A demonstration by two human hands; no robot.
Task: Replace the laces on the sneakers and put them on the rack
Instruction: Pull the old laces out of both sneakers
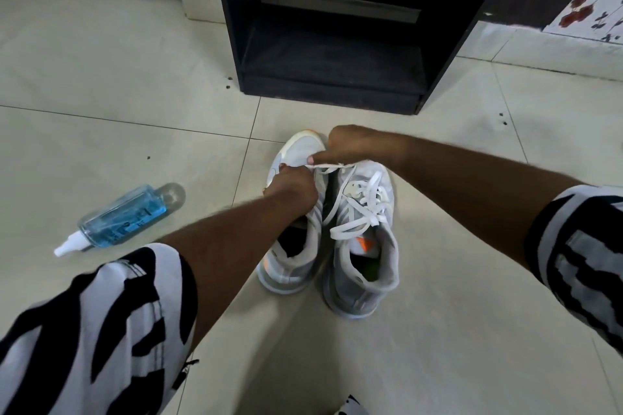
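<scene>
While both arms reach fwd over the pale tiled floor [101, 84], I see two grey-and-white fabric sneakers w/ orange accents standing side by side at frame centre, toes toward 12 o'clock, heels toward me. Left sneaker [296, 212] is mostly under the left hand; right sneaker [364, 246] sits just beside it at its 3 o'clock, sides touching or nearly so, can't tell which.

Left hand [293, 185]: fingers curled, on top of the left sneaker's forefoot, pinching one end of a flat white lace [332, 166]. Right hand [350, 145]: curled into a loose fist at 12 o'clock of the right sneaker's toe, thumb and finger pinching the same lace. Lace runs taut-ish btwn the two hands, roughly 9-to-3.

Right sneaker has white laces [362, 209] threaded across its tongue, loose ends draped toward 7 o'clock. Whether the left sneaker's eyelets hold any lace: hidden by hand.

Dark wooden open-front shoe rack [330, 91] stands at 12 o'clock of the shoes, well apart from them.

Clear plastic spray bottle w/ blue liquid and white nozzle [124, 217] lies on its side at 9 o'clock of the sneakers, nozzle pointing to 8 o'clock. Black-and-white patterned sleeves [101, 330] on both arms. Floral-print cloth [593, 0] at 2 o'clock, frame edge.
</scene>
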